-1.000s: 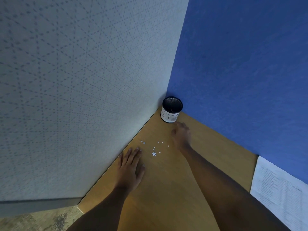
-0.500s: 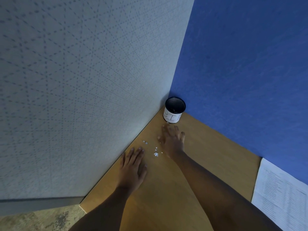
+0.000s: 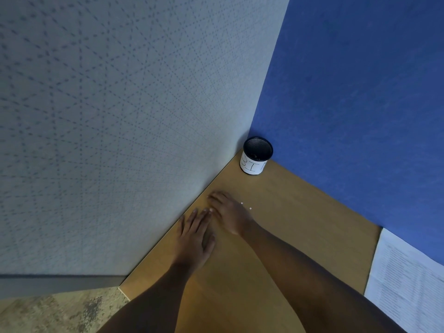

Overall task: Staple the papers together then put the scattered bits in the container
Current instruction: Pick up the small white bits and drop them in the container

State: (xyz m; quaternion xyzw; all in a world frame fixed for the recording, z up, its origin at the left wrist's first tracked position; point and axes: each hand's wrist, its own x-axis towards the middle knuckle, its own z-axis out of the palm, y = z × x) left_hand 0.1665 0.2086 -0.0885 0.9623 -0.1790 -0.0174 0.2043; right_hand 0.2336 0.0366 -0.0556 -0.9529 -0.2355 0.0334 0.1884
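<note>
While both hands (image 3: 211, 227) press flat, container (image 3: 256, 157) stands upright.

Both forearms are bare, no sleeves in view, and the hands, left hand (image 3: 194, 236) and right hand (image 3: 230, 215), wear nothing.

Black mesh container (image 3: 257, 156), white label, upright in desk corner; two white bits (image 3: 246, 205) nearby; printed papers (image 3: 406, 282) far right, stapling unclear.

so the count: two hands on the desk, left hand (image 3: 195, 233) and right hand (image 3: 229, 213). one black mesh container (image 3: 256, 156). just two tiny white bits (image 3: 242, 203) visible. one printed paper stack (image 3: 408, 282), sheets uncountable.
</note>
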